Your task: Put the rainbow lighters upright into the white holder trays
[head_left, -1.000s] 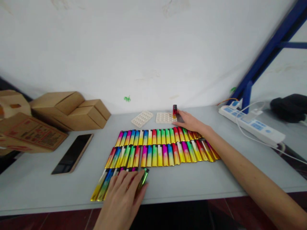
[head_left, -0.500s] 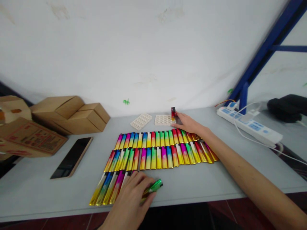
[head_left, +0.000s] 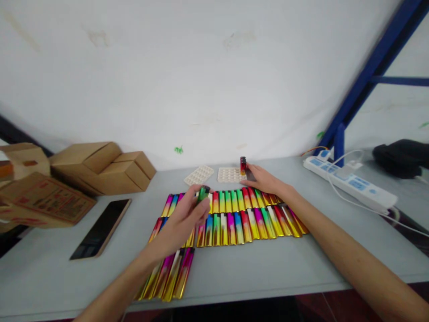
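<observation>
Several shiny rainbow-coloured lighters (head_left: pixel 248 219) lie side by side in three rows on the grey table (head_left: pixel 254 268). My left hand (head_left: pixel 182 221) is raised over the rows, its fingers closed on a green lighter (head_left: pixel 203 194) held upright. My right hand (head_left: pixel 263 178) rests at the far end of the back row, fingers pinched on a red lighter (head_left: pixel 243 165) standing beside a white plastic tray (head_left: pixel 229 175). A second white tray (head_left: pixel 198 175) lies to its left.
Brown cardboard boxes (head_left: pixel 100 165) and a printed flat carton (head_left: pixel 43 200) sit at the left. A dark phone (head_left: pixel 100 229) lies near them. A white power strip (head_left: pixel 348 184) with cables and a dark object (head_left: pixel 400 157) are at the right, by a blue frame (head_left: pixel 365 76).
My left hand picked the green lighter off the front row and carried it up and away, over the back rows. My right hand stayed on the red lighter.
</observation>
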`<state>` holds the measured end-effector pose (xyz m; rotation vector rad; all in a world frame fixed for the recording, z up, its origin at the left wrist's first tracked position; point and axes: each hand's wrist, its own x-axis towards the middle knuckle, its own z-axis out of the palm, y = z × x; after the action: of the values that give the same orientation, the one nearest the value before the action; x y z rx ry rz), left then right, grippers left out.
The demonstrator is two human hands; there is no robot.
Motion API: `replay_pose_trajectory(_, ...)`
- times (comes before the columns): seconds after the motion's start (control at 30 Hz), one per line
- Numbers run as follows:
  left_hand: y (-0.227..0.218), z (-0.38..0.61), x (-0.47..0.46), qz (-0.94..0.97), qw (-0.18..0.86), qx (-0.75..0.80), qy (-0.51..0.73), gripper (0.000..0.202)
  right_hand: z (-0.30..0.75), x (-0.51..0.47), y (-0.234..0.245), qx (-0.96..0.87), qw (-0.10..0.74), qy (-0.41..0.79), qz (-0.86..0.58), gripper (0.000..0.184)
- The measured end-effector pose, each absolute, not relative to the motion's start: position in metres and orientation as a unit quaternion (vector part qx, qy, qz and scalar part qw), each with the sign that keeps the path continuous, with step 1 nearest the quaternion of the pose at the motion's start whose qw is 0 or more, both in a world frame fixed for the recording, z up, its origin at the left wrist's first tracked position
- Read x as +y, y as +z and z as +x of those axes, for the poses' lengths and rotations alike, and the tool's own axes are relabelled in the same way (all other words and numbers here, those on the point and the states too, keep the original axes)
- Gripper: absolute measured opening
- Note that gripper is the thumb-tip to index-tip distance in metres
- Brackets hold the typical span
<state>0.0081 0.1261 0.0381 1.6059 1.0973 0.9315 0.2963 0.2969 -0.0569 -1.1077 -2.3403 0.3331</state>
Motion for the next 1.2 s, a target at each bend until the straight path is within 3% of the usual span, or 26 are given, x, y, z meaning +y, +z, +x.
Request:
replay_pose_trajectory(0.2, 0.036, 0.002, 0.184, 0.684, 0.368, 0.486, 0.402, 0.053, 0.297, 0.296, -0.059, -0.865, 0.274, 0.122, -0.403, 0.067)
replay_pose_trajectory(0.53, 0.038, -0.015, 0.201, 0.762, 0.208, 0.539, 0.292, 0.042, 0.297, 0.292, -0.05, -0.865, 0.248, 0.136, -0.414, 0.065)
replay_pose_trajectory(1.2, 0.025, -0.013, 0.196, 0.766, 0.234, 0.532, 0.275, 0.047, 0.298, 0.292, -0.05, -0.867, 0.24, 0.129, -0.417, 0.064)
